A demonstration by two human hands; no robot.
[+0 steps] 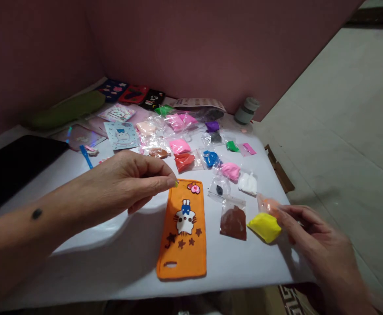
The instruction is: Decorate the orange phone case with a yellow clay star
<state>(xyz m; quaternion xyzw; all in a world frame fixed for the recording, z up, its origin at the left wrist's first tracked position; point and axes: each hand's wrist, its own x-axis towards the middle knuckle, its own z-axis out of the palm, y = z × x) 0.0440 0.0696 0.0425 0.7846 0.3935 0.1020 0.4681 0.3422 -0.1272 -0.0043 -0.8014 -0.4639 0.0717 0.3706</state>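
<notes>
An orange phone-case shape (191, 258) lies on the white table, decorated with a white cat figure (184, 222), brown stars and a pink-and-red piece near its top. Over its top left corner, my left hand (138, 179) pinches a tiny yellow-green bit (176, 184). At the right, my right hand (319, 240) is slightly blurred, its fingertips at a clear bag of orange clay (270, 205), just behind a yellow clay packet (264, 228). A brown clay bag (233, 221) lies between the case and the yellow packet.
Several bagged clays, including red (184, 162), blue (211, 158) and white (248, 183), are spread behind the case. A lidded jar (247, 110) stands at the back right. A black flat object (23, 164) and a blue tool (86, 156) lie left. A pink wall rises behind.
</notes>
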